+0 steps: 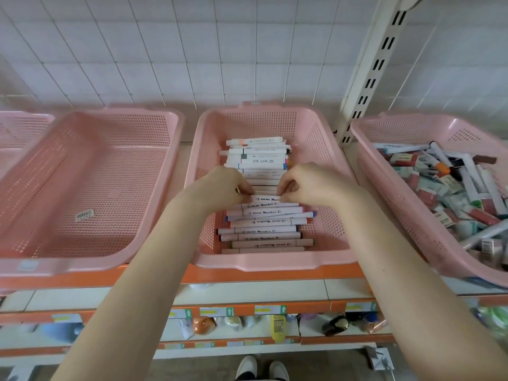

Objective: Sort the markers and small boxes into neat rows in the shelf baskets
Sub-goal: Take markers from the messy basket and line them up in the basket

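The middle pink basket [264,264] holds a row of white and pale pink markers [264,224] lying crosswise, from its front wall to near its back. My left hand [220,187] and my right hand [313,184] are both inside it, over the middle of the row. Together they pinch one white marker [265,199] by its two ends, level with the top of the row. The right pink basket [395,193] holds a jumbled heap of markers and small boxes [450,185]. The left pink basket [90,182] has only a small label stuck to its floor.
All baskets stand side by side on an orange-edged shelf [247,274] against a white tiled wall. A slotted cream upright [371,67] rises between the middle and right baskets. Part of another pink basket [19,127] shows far left. Lower shelves hold bottles [277,327].
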{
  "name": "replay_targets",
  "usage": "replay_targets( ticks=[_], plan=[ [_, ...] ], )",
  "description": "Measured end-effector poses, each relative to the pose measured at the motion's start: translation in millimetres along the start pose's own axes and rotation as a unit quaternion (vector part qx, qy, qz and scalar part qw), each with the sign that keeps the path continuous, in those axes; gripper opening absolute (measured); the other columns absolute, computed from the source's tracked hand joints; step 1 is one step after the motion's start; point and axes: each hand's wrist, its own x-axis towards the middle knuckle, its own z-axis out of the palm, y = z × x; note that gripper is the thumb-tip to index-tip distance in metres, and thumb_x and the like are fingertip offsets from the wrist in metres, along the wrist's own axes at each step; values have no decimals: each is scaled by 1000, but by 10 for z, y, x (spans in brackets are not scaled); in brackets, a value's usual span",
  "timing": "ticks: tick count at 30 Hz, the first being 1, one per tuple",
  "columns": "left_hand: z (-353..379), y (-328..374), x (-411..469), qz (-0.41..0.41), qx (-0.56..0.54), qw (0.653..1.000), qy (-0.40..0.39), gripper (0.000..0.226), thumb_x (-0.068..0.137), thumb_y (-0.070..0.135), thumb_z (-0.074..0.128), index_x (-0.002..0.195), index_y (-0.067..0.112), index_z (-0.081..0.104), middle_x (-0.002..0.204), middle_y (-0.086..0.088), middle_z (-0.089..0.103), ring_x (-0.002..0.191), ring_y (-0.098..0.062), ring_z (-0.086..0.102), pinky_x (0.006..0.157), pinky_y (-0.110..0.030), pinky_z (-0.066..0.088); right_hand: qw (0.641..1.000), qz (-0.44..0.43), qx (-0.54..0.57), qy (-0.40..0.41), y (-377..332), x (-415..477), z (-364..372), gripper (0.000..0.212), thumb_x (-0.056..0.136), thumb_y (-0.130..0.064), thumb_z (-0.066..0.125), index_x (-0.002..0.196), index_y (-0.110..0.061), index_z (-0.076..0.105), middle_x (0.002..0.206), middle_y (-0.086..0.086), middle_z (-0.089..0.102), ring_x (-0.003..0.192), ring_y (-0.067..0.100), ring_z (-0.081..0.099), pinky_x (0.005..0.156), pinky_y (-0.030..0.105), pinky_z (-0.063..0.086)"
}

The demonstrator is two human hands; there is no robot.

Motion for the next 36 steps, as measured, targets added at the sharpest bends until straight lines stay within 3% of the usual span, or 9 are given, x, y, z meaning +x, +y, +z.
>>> replay_targets(
  ticks=[5, 10, 15, 19, 21, 23, 26, 30, 36],
  plan=[
    [29, -10, 16, 4, 30, 999, -30, 22, 83, 21, 69, 104, 22, 73, 101, 6, 70, 98, -10, 59, 86, -21, 43, 998, -19, -45, -41, -65, 41, 62, 16, 87, -22, 67, 103, -20, 70, 97, -8, 62, 61, -5, 47, 42, 4, 33],
    [28, -11, 13, 5, 27, 1000, -16, 18, 85, 22, 66, 102, 20, 73, 100, 6, 68, 95, -11, 58, 86, -27, 47, 998, -23, -37, -39, -47, 4, 15, 13, 87, -18, 67, 98, -21, 71, 91, -10, 59, 53, -9, 51, 43, 0, 32],
    [30, -10, 15, 7, 53, 998, -26, 14, 85, 21, 66, 97, 18, 71, 94, 4, 66, 91, -11, 56, 87, -31, 49, 999, -24, -24, -42, -75, 42, 105, 8, 86, -20, 67, 88, -27, 69, 100, -6, 60, 67, 5, 53, 47, 19, 42],
    [45, -12, 26, 4, 57, 998, -27, 12, 83, 22, 66, 94, 21, 71, 87, 9, 62, 88, -9, 54, 86, -31, 49, 998, -67, -7, -16, -119, -57, -6, 8, 85, -21, 68, 91, -23, 73, 75, -17, 58, 61, -3, 55, 43, 6, 35],
    [48, -14, 35, 0, 53, 998, -28, 10, 82, 22, 66, 91, 24, 70, 88, 9, 63, 88, -10, 56, 85, -33, 50, 994, -85, -5, -72, -194, -113, -35, 6, 83, -25, 71, 88, -23, 73, 63, -21, 56, 54, -13, 53, 42, 4, 33],
    [48, -21, 32, 1, 52, 998, -33, 10, 83, 21, 65, 91, 25, 70, 90, 9, 63, 89, -10, 56, 83, -32, 49, 982, -106, -45, -152, -292, -125, 41, 9, 81, -30, 73, 88, -26, 74, 64, -22, 60, 57, -8, 55, 46, 4, 34],
    [57, -36, 36, 9, 48, 998, -34, 12, 84, 20, 65, 94, 22, 70, 90, 8, 63, 87, -8, 53, 84, -32, 49, 966, -141, -86, -200, -376, -102, 167, 12, 81, -28, 71, 91, -23, 75, 75, -17, 67, 61, -4, 55, 50, 5, 39],
    [64, -46, 32, 7, 32, 999, -35, 8, 83, 20, 66, 89, 24, 69, 84, 11, 58, 86, -9, 54, 82, -30, 48, 951, -158, -148, -220, -456, -133, 209, 18, 86, -18, 63, 101, -18, 72, 64, -19, 54, 55, -3, 47, 42, 3, 32],
    [62, -43, 24, 2, 24, 999, -31, 8, 84, 20, 65, 90, 24, 68, 87, 10, 58, 88, -10, 55, 81, -29, 48, 942, -150, -233, -187, -455, -104, 258, 11, 84, -21, 63, 92, -27, 65, 67, -17, 45, 59, -2, 40, 47, 19, 28]
  ],
)
